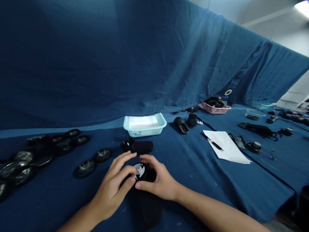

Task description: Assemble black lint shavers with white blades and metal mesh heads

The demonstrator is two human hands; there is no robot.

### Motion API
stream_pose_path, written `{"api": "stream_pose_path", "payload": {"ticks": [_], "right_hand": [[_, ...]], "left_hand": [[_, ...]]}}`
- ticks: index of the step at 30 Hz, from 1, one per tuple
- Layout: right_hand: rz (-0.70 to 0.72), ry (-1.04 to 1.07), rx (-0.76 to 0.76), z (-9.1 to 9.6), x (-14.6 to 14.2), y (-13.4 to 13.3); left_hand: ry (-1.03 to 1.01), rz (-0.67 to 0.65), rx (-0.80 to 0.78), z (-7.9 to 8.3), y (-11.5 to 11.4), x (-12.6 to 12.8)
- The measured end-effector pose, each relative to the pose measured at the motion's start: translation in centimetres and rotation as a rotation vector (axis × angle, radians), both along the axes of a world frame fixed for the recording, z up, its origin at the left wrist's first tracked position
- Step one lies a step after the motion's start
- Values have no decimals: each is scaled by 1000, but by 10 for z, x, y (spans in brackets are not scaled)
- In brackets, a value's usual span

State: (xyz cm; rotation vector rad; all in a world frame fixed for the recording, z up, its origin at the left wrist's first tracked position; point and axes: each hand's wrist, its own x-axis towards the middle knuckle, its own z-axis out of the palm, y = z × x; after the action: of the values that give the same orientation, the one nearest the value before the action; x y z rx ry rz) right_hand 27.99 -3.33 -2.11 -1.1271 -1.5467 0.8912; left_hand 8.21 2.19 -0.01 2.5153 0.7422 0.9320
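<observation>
A black plastic housing with a round head and a long handle lies in front of me, the handle pointing toward me. In its round head sits a white wheel-like part. My right hand curls around the right side of the head, thumb in front and fingers behind. From the left, my left hand reaches to the white part, its index finger bent onto it and its thumb at the rim. Just behind the hands lies a similar black piece with a round end.
Several round black covers are piled at the left. A light blue basket holding white material stands behind. To the right are a black shell, white paper with a pen, and a pink basket of parts. A blue curtain hangs behind.
</observation>
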Motion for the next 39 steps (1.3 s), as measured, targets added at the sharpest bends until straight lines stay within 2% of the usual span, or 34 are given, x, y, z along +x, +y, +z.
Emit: {"api": "stream_pose_path", "payload": {"ticks": [3, 6, 12, 15, 18, 22, 25, 32, 39], "right_hand": [[-8, -7, -7, -1, 0, -1], [-14, -17, -12, -1, 0, -1], [9, 7, 11, -3, -1, -1], [12, 3, 21, -3, -2, -1], [5, -1, 6, -3, -2, -2], [1, -7, -17, -2, -2, -3], [-1, -6, -12, -2, -3, -3], [-8, 9, -11, -3, -2, -2], [-4, -15, 6, -2, -2, -2]], "left_hand": [[-24, 23, 42, -2, 4, -1], [-14, 28, 1, -4, 4, 1], [8, -85, -133, -4, -5, 3], [-28, -104, -89, -4, -5, 1], [-50, -59, -29, -5, 0, -2], [-29, -24, -35, -6, 3, -2], [-22, -30, -76, -5, -1, 1], [-30, 27, -278, -1, -11, 7], [-43, -13, -341, 6, -14, 11]]}}
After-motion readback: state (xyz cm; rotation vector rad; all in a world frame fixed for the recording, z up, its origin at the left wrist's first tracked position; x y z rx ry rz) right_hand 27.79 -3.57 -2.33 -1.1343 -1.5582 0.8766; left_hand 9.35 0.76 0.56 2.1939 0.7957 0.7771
